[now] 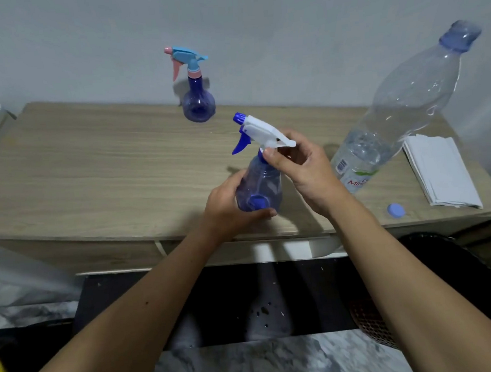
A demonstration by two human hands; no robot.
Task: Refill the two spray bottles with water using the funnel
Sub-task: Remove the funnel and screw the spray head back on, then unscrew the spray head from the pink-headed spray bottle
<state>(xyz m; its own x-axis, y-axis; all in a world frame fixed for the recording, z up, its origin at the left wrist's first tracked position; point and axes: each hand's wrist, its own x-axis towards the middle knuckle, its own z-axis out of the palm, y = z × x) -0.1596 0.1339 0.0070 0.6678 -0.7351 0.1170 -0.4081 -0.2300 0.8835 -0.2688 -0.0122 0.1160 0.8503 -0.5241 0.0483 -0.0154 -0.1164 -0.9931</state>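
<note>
At frame centre we steady the near spray bottle point(258, 182) on the table point(90, 174): the left hand point(231, 207) wraps its fingers around the base, while the right hand point(304, 166) pinches the collar under the white spray head point(266, 132) with thumb and fingertips closed on it. The step appears to be turning the head at its thread. We keep the base planted, turn only at the collar, and lift straight so the dip tube clears. The second sprayer point(198, 100) stands upper centre; the uncapped water bottle point(402, 106) stands right. We see no funnel.
</note>
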